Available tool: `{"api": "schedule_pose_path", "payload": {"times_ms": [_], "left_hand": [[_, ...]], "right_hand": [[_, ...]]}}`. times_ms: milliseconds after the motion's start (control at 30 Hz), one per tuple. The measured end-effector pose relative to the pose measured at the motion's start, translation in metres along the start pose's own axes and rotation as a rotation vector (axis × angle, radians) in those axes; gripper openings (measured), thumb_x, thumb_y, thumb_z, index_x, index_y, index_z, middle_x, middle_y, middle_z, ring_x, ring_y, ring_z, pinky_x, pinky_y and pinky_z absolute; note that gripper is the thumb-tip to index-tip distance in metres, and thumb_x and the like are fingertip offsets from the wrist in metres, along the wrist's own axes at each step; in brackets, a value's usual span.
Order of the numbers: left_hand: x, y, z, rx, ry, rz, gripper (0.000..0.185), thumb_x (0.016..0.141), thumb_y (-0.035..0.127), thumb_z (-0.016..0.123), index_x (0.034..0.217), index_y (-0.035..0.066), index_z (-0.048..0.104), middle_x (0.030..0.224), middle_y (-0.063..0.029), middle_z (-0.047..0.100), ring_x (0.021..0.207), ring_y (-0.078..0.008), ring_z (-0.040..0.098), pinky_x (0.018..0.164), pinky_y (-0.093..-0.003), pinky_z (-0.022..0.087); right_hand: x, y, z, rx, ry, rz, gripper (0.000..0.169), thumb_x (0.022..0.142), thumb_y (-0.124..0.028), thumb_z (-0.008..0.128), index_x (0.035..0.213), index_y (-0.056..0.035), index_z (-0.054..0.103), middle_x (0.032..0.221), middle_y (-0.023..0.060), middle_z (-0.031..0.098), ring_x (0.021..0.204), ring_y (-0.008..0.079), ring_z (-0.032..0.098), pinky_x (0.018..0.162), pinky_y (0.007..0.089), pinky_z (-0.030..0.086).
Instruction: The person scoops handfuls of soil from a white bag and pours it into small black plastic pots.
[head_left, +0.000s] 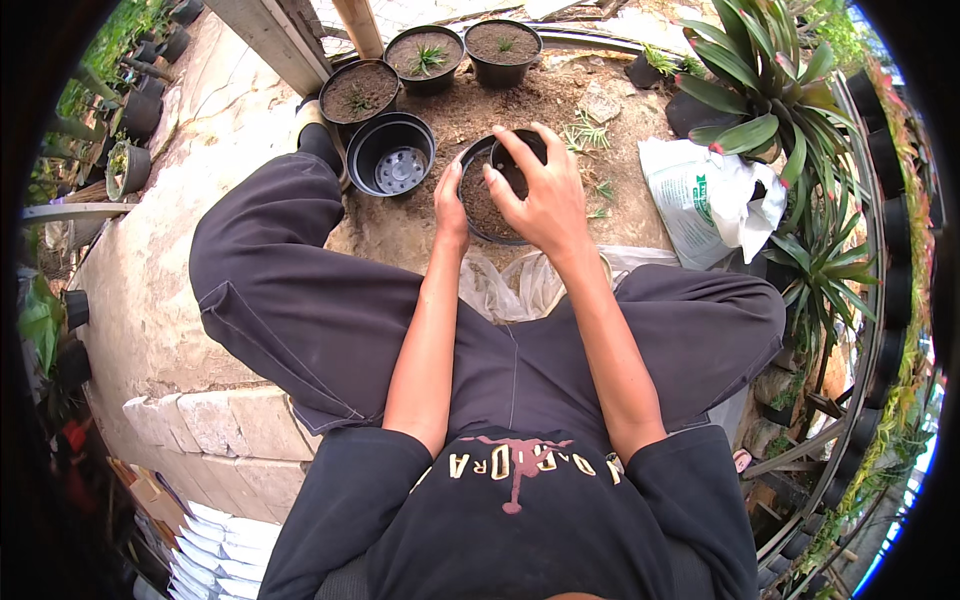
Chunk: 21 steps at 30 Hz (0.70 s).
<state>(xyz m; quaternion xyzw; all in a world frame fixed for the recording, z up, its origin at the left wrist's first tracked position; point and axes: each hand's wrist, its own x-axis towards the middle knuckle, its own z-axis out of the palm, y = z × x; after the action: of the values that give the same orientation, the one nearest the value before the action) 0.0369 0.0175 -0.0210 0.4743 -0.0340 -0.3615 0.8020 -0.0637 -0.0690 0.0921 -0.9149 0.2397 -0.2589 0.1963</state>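
Before me on the ground stands a black plastic pot (474, 184) with brown soil in it. My left hand (451, 204) rests upright against the pot's left side, fingers together. My right hand (541, 196) is spread over the pot's right part, its fingertips around the rim of a smaller black pot (517, 159) that sits inside or over the larger one. How firmly it grips is hard to tell. Left of them stands an empty black pot (399, 166) with drainage holes. Small green plantlets (589, 133) lie on the soil to the right.
Three soil-filled pots, (360, 94) (424, 56) (503, 49) each with a small plant, stand beyond. A white plastic sack (675, 202) and bromeliads (750, 97) are at the right. A clear plastic bag (510, 289) lies between my legs. A wooden post (274, 41) rises at the upper left.
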Motion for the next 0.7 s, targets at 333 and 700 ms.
{"api": "schedule_pose_path", "payload": {"times_ms": [333, 700], "left_hand": [[-0.005, 0.001, 0.006, -0.007, 0.043, -0.046, 0.044, 0.106, 0.024, 0.04, 0.137, 0.001, 0.061, 0.133, -0.0106, 0.065, 0.123, -0.0207, 0.061, 0.109, -0.0371, 0.046], [0.01, -0.014, -0.005, 0.005, 0.0, 0.035, 0.045, 0.107, 0.028, 0.044, 0.139, 0.0, 0.059, 0.137, -0.0099, 0.063, 0.125, -0.0194, 0.059, 0.11, -0.0343, 0.043]], "right_hand": [[-0.017, 0.011, 0.011, 0.015, -0.095, 0.095, 0.052, 0.091, -0.042, 0.07, 0.139, -0.0252, 0.063, 0.138, 0.0267, 0.052, 0.121, 0.0454, 0.055, 0.105, 0.051, 0.045], [-0.018, 0.038, 0.013, -0.06, -0.075, 0.174, 0.052, 0.093, -0.047, 0.067, 0.141, -0.0275, 0.062, 0.142, 0.0289, 0.047, 0.124, 0.0487, 0.05, 0.102, 0.0551, 0.046]]}}
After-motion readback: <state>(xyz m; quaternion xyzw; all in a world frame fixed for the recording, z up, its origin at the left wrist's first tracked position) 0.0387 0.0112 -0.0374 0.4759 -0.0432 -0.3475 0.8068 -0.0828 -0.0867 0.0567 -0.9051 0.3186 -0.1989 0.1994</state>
